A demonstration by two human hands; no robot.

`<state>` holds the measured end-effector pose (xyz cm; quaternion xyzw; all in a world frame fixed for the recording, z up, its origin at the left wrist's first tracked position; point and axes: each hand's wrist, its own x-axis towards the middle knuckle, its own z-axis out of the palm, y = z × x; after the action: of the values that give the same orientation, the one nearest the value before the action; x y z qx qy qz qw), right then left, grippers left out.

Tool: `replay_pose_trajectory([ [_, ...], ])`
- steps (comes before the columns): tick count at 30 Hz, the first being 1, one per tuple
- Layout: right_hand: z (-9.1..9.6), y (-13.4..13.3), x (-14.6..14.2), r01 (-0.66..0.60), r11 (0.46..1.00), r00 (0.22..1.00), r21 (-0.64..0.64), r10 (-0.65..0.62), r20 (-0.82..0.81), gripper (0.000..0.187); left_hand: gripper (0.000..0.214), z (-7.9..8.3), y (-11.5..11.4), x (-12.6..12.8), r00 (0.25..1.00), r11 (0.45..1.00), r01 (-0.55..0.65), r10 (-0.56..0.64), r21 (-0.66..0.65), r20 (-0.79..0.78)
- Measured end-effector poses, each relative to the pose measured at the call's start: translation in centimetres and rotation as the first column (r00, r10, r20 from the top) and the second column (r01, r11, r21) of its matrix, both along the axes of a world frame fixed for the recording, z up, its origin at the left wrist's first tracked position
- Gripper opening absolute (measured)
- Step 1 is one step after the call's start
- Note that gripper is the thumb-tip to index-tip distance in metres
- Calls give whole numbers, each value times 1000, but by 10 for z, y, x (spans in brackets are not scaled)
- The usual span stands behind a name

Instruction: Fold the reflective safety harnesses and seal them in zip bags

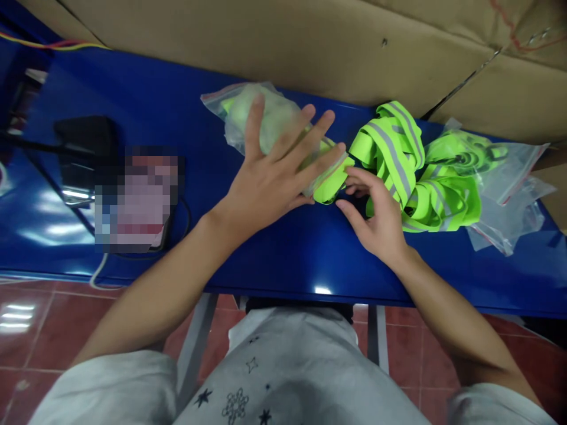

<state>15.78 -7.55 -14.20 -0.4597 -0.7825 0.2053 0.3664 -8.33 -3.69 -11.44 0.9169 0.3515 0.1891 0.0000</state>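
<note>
My left hand lies with fingers spread over a clear zip bag that has bright yellow-green material inside. Its palm and fingers cover much of the bag. From the bag's right end pokes a folded piece of neon strap. Just right of that piece is my right hand, thumb and forefinger apart, its fingertips at the strap's edge; whether they press on it I cannot make out. Behind the right hand sits a heap of neon yellow-green reflective straps with grey stripes.
Clear zip bags lie on the right, beside another bagged neon bundle. On the left are a blurred-out phone-like device, a black box-shaped object and cables. Cardboard walls the back of the blue table.
</note>
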Motion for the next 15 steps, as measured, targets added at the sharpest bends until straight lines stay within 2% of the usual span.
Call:
replay_pose_trajectory([
  [6,14,-14,-6,-101,974,993,203,85,83,47,66,-12,4,4,986,996,35,-20,-84,167],
  [11,20,-18,-9,-127,952,990,278,107,86,42,77,-23,-4,18,980,1000,22,-17,-22,197],
  [15,17,-15,-6,-171,944,983,283,146,107,47,86,-21,-5,16,982,995,55,-68,80,177],
])
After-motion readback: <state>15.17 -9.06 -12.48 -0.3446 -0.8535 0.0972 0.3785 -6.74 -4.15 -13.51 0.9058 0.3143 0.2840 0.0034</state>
